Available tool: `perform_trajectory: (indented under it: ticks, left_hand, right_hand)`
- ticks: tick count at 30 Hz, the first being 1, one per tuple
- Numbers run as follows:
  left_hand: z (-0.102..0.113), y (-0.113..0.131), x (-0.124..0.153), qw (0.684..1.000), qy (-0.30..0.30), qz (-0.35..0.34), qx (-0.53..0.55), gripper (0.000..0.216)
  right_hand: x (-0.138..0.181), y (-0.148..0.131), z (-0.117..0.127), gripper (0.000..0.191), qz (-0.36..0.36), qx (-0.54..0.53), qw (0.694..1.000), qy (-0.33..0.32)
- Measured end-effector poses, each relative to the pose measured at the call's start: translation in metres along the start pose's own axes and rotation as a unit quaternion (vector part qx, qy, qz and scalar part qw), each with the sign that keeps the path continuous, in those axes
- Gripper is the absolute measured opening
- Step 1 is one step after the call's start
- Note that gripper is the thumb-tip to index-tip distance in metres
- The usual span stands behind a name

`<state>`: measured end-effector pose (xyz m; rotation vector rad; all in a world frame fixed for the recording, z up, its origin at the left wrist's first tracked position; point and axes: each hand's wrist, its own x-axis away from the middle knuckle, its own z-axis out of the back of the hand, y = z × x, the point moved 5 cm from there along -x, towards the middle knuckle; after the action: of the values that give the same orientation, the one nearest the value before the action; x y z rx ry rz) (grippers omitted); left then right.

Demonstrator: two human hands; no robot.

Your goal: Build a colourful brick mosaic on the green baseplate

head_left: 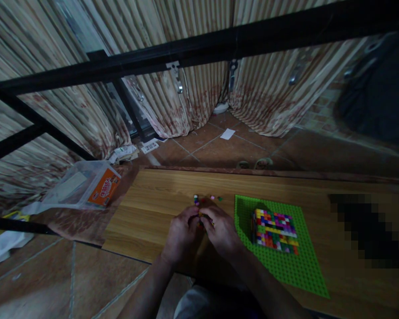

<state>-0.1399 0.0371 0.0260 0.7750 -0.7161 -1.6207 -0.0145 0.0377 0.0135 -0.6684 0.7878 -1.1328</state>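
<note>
My left hand [181,232] and my right hand [222,230] meet over the wooden table [153,208], fingers curled together around a small cluster of coloured bricks [204,217]. A few loose small bricks [208,199] lie on the table just beyond my fingers. To the right lies a green baseplate [306,266] bearing a multicoloured block of stacked bricks [275,230].
A clear plastic bag with an orange box [103,190] sits on a patterned cloth left of the table. Black metal bars [219,44] cross overhead. Striped curtains [173,106] hang behind. A pixelated dark patch covers the table's right part. Tiled floor lies around.
</note>
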Motion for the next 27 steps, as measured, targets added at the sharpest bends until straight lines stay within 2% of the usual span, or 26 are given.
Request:
perform_trajectory:
  ticks: [4, 10, 14, 18, 27]
  left_hand:
    - [-0.005, 0.0, 0.001, 1.0, 0.0, 0.02, 0.005, 0.022]
    - [-0.009, -0.005, 0.004, 0.996, 0.051, 0.069, -0.003, 0.016]
    - [-0.006, -0.009, 0.0, 0.996, 0.058, 0.048, -0.039, 0.018]
    - [-0.001, -0.018, -0.006, 0.995, 0.062, 0.033, -0.069, 0.017]
    - [-0.001, -0.021, -0.006, 0.998, 0.055, -0.021, -0.007, 0.02]
  right_hand:
    - [0.001, 0.0, 0.0, 0.02, 0.008, 0.015, 1.0, -0.002]
    - [0.004, 0.001, -0.005, 0.023, 0.03, 0.075, 0.996, 0.039]
    - [0.006, 0.01, 0.002, 0.024, 0.041, 0.075, 0.993, 0.085]
    - [0.006, 0.023, 0.015, 0.02, 0.014, 0.075, 0.991, 0.114]
    - [0.02, 0.034, 0.025, 0.024, -0.03, 0.07, 0.988, 0.131]
